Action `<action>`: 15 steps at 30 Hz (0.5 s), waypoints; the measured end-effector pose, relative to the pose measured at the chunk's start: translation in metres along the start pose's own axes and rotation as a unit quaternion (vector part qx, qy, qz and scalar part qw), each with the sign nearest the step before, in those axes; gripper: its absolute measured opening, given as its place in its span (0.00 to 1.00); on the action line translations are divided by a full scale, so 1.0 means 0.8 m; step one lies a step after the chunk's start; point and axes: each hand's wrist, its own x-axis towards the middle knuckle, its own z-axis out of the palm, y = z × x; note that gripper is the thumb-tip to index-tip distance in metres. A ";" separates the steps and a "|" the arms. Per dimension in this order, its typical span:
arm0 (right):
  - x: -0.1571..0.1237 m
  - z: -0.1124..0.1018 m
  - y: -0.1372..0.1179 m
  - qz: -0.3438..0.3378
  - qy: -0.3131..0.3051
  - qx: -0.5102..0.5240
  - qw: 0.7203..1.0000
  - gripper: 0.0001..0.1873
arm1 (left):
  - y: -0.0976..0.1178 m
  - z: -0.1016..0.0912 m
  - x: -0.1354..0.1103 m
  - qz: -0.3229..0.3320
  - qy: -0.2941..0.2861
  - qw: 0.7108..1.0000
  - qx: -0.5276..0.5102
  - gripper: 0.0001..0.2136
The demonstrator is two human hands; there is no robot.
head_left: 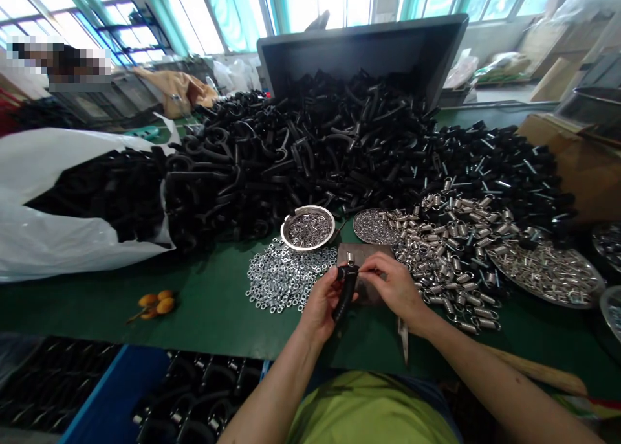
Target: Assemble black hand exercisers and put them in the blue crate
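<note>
My left hand (322, 305) is closed around a black curved plastic handle (345, 293), held upright over the green table (213, 301). My right hand (395, 287) pinches at the handle's top end, where a small metal piece (350, 260) sticks out. Both hands hover over a small grey block (359, 253). A heap of small silver washers (284, 276) lies just left of my hands. A pile of metal springs (449, 243) lies to the right.
A big mound of black handles (310, 146) spills from a tipped grey crate (359, 46). A round metal dish (308, 227) of small parts sits behind the washers. A white bag (43, 237) lies left, small orange fruits (156, 301) near it. A blue bin (145, 392) holds finished handles.
</note>
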 end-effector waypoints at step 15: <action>0.010 -0.021 0.053 -0.258 -0.143 -0.307 0.905 0.10 | 0.022 0.002 0.022 0.111 -0.096 0.907 0.395 0.28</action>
